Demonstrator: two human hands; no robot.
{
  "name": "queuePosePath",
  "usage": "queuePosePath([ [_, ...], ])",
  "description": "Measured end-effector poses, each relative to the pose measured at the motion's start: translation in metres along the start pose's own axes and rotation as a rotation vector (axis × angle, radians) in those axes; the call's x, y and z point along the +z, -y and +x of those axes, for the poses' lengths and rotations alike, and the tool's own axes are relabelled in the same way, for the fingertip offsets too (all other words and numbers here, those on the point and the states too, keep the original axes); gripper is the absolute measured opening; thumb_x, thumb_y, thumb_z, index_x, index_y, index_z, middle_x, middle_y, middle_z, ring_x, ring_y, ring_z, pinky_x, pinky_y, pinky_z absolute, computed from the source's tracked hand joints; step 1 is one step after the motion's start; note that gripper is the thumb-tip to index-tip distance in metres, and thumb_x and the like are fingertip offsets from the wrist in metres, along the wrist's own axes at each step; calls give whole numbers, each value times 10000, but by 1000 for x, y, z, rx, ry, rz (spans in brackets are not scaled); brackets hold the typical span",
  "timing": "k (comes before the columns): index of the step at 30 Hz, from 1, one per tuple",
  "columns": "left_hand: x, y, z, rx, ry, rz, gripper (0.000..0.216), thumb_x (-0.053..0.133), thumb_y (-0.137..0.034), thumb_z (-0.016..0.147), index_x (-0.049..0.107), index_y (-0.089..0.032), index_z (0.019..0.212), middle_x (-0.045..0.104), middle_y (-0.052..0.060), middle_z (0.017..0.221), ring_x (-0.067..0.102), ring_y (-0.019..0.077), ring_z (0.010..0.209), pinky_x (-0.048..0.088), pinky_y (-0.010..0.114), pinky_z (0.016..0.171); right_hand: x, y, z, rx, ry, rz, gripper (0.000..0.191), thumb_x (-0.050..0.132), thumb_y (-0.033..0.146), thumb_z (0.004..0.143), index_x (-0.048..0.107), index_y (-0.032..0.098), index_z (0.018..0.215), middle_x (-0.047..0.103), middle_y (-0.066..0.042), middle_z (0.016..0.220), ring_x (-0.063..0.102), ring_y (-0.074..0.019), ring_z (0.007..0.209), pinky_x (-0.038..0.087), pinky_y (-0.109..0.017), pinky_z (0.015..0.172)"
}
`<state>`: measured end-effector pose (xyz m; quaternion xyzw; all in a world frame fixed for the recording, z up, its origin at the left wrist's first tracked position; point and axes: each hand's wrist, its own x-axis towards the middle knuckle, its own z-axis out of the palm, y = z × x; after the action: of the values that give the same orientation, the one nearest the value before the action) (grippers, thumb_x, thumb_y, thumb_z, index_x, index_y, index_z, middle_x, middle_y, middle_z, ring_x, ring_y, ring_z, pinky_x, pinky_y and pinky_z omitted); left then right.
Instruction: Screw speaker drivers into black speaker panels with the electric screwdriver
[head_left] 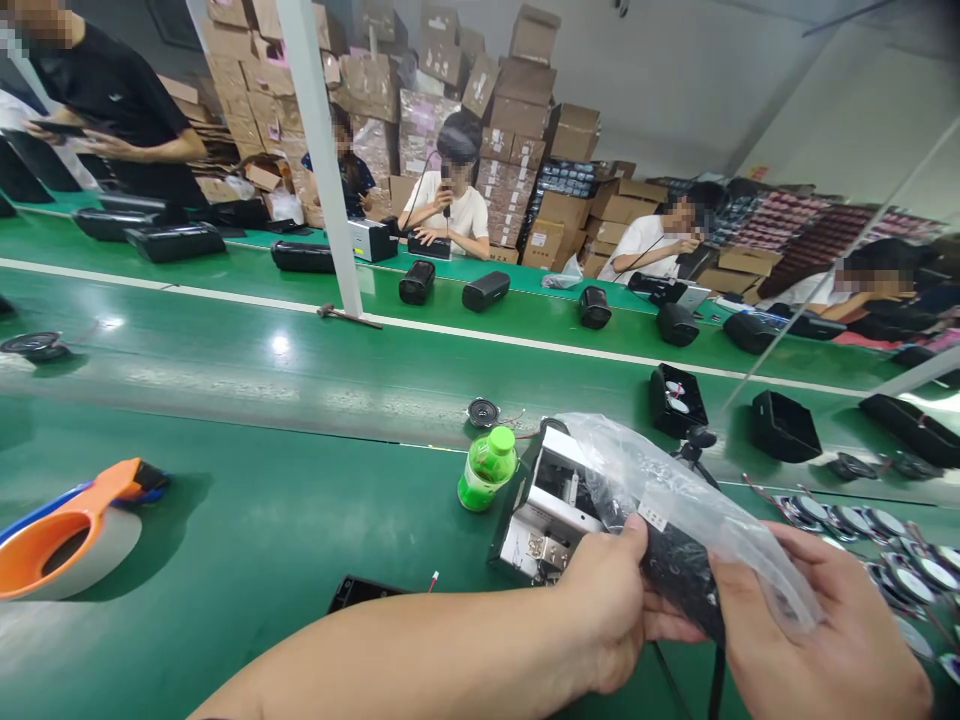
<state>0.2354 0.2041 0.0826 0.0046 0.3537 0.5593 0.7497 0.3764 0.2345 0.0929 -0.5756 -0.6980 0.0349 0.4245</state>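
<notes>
Both my hands grip a black flat part (679, 570) that is partly inside a clear plastic bag (637, 455). My left hand (607, 590) pinches its near side, thumb beside a small white label (652, 513). My right hand (810, 620) is closed round the other end, with the bag's edge bunched between thumb and fingers. Behind the bag, a white and black metal housing (551, 500) stands on the green table, partly covered by it. A green-capped bottle (487, 470) stands left of the housing.
Round speakers (885, 525) lie in rows at the right; one speaker (482, 412) lies beyond the bottle. An orange tape dispenser (82, 530) lies at the left. A conveyor (247, 350) crosses ahead, with black speaker cases (679, 400). Several people (450, 200) work opposite.
</notes>
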Motion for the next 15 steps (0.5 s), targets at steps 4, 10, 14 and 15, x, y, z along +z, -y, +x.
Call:
queuePosePath([
  [4,-1,2,3,2,3,-16,524,346,-460,1203,698,-73,1239,738,121,853,659,182,592,552,296,647,2,-1,-1,-8,-10,-11,469,718,642,935,760,285,1237,770,-43,1089,706,-260,881,497,-392,785],
  [10,-5,7,8,8,31,-11,441,569,-493,1139,710,-77,1122,734,121,830,665,198,584,553,314,641,2,-4,-2,58,12,-6,450,741,605,910,759,309,1249,786,-28,1113,731,-266,884,511,-396,771],
  [14,-4,6,6,14,27,-3,392,517,-427,1156,708,-87,1117,752,135,881,678,193,596,549,303,611,2,-4,-4,38,-11,-14,442,748,618,887,764,317,1211,787,-23,1092,732,-280,882,516,-408,768],
  [15,-4,6,6,18,31,0,385,549,-436,1142,713,-89,1113,760,141,902,681,192,603,554,303,612,2,-4,-5,31,-15,-19,455,748,626,895,761,313,1225,787,-29,1098,732,-282,883,516,-410,769],
])
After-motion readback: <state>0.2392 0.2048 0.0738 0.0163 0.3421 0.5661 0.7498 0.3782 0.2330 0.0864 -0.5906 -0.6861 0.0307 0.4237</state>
